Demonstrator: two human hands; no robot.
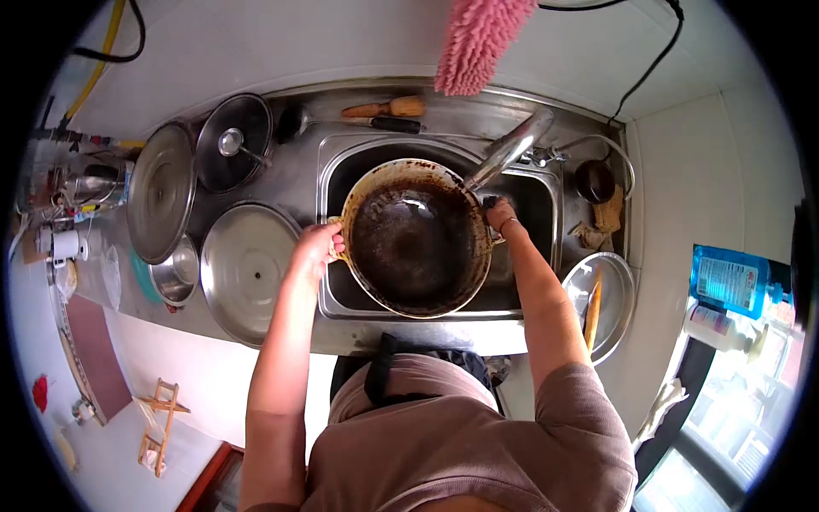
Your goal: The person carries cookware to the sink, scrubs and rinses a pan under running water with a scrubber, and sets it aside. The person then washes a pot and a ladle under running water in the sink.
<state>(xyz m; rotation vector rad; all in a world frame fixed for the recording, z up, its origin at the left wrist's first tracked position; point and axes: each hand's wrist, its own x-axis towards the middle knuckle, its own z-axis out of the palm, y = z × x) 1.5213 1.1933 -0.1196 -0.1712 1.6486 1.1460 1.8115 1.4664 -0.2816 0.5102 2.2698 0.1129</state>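
Observation:
A large, deep pot [415,247] with a brown, stained inside sits over the sink basin [536,286]. Some liquid glints at its bottom. My left hand [317,247] is closed around the pot's left handle [339,238]. At the right rim, my right hand [500,215] is closed on a small dark wad [490,202], whose kind is hard to make out. It is close to the pot's right handle [497,240]. Above the rim, between pot and right hand, the metal faucet [512,149] reaches down; whether water runs is unclear.
Left of the sink lie a large round lid [247,277], a tall metal lid [162,192], a dark pan [235,141] and a steel bowl [177,271]. A wooden-handled brush [384,107] lies behind. A metal basin [601,307] stands right. A pink duster [479,43] hangs above.

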